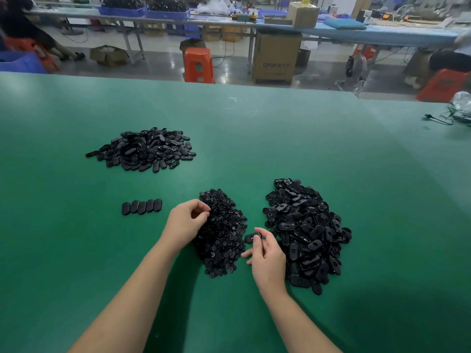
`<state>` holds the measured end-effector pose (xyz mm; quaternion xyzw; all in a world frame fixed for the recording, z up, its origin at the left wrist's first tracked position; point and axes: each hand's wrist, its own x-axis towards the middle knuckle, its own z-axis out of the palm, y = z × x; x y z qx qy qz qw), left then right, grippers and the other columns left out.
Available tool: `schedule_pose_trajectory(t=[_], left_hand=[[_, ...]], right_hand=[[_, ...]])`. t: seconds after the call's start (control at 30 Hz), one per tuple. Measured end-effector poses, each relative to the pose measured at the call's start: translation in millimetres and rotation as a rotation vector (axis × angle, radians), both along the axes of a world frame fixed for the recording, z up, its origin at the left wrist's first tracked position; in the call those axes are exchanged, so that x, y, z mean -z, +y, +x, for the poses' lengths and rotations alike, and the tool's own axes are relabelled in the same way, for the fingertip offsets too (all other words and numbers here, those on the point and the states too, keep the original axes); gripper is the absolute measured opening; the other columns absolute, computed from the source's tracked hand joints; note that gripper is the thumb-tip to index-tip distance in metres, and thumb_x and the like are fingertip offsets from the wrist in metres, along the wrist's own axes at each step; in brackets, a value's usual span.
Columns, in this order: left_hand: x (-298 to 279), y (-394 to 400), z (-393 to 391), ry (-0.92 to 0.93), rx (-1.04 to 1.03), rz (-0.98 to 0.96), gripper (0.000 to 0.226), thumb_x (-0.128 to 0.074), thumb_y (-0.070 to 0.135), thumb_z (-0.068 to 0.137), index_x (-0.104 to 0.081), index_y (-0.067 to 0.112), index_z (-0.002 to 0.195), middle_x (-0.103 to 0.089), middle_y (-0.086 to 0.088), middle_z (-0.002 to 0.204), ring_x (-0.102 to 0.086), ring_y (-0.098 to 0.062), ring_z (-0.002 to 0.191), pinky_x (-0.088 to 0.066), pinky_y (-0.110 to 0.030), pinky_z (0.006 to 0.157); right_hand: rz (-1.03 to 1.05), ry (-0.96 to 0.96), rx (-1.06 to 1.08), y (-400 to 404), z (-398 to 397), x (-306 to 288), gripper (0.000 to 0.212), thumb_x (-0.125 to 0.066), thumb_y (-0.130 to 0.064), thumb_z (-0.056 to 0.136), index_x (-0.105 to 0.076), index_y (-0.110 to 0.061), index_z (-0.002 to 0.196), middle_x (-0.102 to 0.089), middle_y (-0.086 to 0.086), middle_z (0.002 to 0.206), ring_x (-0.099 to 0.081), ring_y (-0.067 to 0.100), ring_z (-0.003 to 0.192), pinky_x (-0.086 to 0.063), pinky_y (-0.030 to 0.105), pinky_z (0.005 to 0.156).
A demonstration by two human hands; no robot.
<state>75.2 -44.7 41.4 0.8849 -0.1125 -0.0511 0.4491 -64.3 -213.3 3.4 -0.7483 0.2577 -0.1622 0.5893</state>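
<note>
1. Left hand (187, 222), centre of the scene: bare from fingertips to wrist, with the knuckles showing as a soft ridge across its back.
2. Right hand (267, 262), just right of centre and a little nearer: likewise bare, slender-fingered, the thumb and fingers plainly outlined. The nails are too small to tell in detail.
3. Left forearm (122, 296), near left: uncovered along its whole visible length, slim at the wrist and widening toward the near edge.
4. Right forearm (298, 319), near right: uncovered too, smooth and slim, broadening toward the near edge.
5. Soft shadow runs along the inner side of both forearms.
</note>
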Motion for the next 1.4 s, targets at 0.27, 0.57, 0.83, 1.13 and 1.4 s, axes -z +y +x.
schedule_pose_trajectory(t=[0.27, 0.57, 0.83, 1.13, 1.4], left_hand=[[6.7, -5.8, -7.1, 0.069, 0.000, -0.090, 0.024, -0.061, 0.014, 0.098, -0.074, 0.035, 0.099, -0.067, 0.016, 0.068, -0.043, -0.004, 0.046, -0.036, -0.013, 0.047], [7.0, -8.1, -11.7, 0.276, -0.016, -0.353, 0.039, -0.051, -0.002, 0.094, -0.075, 0.026, 0.081, -0.045, 0.000, 0.059, -0.034, -0.017, 0.057, -0.030, -0.029, 0.055], [4.6, -8.4, -11.8, 0.059, -0.024, -0.019, 0.040, -0.052, 0.005, 0.091, -0.074, 0.037, 0.078, -0.063, 0.010, 0.071, -0.043, -0.004, 0.043, -0.034, -0.014, 0.044], [2.8, -9.3, -15.2, 0.186, -0.062, -0.278, 0.017, -0.069, 0.013, 0.093, -0.075, 0.028, 0.095, -0.070, 0.008, 0.076, -0.051, 0.000, 0.055, -0.043, -0.019, 0.058], [-5.8, -30.3, -30.9, 0.334, 0.038, -0.491, 0.018, -0.068, 0.003, 0.092, -0.078, 0.018, 0.089, -0.059, 0.001, 0.062, -0.039, -0.010, 0.050, -0.035, -0.022, 0.046]], right_hand=[[-0.044, 0.015, -0.003, -0.9, 0.5, 2.0, 0.014, -0.049, -0.022, 0.106, -0.061, -0.028, 0.109, -0.071, -0.018, 0.081, -0.069, 0.011, 0.061, -0.059, 0.035, 0.061], [-0.049, -0.014, 0.004, -1.4, 1.2, 3.3, 0.014, -0.049, -0.021, 0.106, -0.061, -0.027, 0.108, -0.069, 0.001, 0.068, -0.066, 0.010, 0.058, -0.057, 0.032, 0.060], [-0.056, -0.015, -0.001, -1.6, 1.6, 2.9, 0.014, -0.049, -0.020, 0.106, -0.061, -0.027, 0.108, -0.068, 0.003, 0.067, -0.063, 0.009, 0.056, -0.056, 0.035, 0.061], [-0.001, 0.001, -0.014, -0.8, 0.2, 1.2, 0.018, -0.044, -0.021, 0.107, -0.058, -0.032, 0.109, -0.071, -0.004, 0.073, -0.064, 0.011, 0.058, -0.052, 0.027, 0.056], [0.058, -0.033, 0.000, 0.7, -1.7, -6.6, 0.015, -0.046, -0.016, 0.106, -0.055, -0.028, 0.104, -0.075, -0.005, 0.088, -0.069, 0.017, 0.060, -0.056, 0.032, 0.055]])
